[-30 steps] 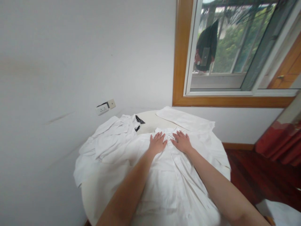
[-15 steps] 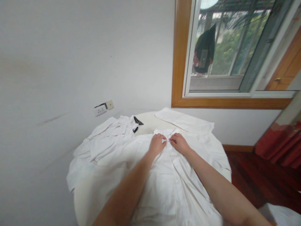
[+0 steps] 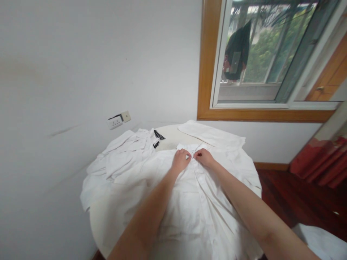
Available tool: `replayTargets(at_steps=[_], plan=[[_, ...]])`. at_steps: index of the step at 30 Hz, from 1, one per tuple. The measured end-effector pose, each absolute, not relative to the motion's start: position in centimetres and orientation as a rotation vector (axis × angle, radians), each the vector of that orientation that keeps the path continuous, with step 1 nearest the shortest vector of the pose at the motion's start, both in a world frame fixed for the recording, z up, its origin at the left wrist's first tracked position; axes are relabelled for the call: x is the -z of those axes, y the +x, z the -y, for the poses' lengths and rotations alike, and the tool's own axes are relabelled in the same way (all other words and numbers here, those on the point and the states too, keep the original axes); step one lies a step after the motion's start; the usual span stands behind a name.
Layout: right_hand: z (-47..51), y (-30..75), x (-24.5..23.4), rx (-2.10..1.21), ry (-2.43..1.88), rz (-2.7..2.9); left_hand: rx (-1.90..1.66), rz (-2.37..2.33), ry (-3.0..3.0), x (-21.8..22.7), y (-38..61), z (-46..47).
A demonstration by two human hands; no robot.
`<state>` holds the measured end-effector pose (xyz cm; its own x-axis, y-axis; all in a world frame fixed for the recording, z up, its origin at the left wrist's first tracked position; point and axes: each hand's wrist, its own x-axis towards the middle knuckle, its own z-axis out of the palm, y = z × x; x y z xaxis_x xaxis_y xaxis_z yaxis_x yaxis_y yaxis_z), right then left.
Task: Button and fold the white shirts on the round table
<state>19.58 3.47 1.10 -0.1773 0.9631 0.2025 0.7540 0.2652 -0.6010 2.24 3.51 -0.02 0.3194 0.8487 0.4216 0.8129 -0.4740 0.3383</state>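
Note:
A white button-up shirt [image 3: 195,206] lies spread over a round white table [image 3: 169,135], collar away from me. My left hand [image 3: 181,160] and my right hand [image 3: 204,157] meet just below the collar. Both hands have their fingers curled and pinch the shirt's front placket between them. My forearms stretch over the shirt's body.
A heap of crumpled white garments [image 3: 121,159] with black tags lies at the table's left. A folded white cloth [image 3: 211,135] sits at the back near the window [image 3: 260,57]. A wall socket [image 3: 115,122] is at left, and a red curtain [image 3: 320,159] hangs at right over wood floor.
One second ago both hands lay flat with fingers spread on the shirt. They have since curled and closed in a pinch on the placket near the collar.

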Motion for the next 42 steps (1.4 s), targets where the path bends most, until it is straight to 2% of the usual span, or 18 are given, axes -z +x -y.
replayTargets(at_steps=[6, 13, 19, 29, 33, 42], plan=[[-4.0, 18.8, -1.0, -0.549, -1.699, 1.904, -0.734, -1.772, 2.345, -0.2, 3.4, -3.8], [-2.4, 18.0, -0.1, -0.146, -1.645, 1.856, -0.899, -1.812, 2.349, 0.6, 3.8, -2.8], [-2.1, 17.6, -1.2, -0.164, -1.712, 1.877, -0.918, -1.947, 2.34, -0.2, 4.4, -2.5], [-1.7, 16.0, -1.4, -0.105, -1.755, 1.952, -0.866, -1.852, 2.33, -0.1, 4.5, -3.3], [-2.2, 16.7, -1.2, -0.153, -1.747, 1.905, -0.822, -1.835, 2.385, -0.4, 4.7, -3.2], [-3.9, 18.3, -0.4, -0.493, -1.53, 1.647, -0.85, -1.869, 2.346, -0.2, 5.1, -3.2]])
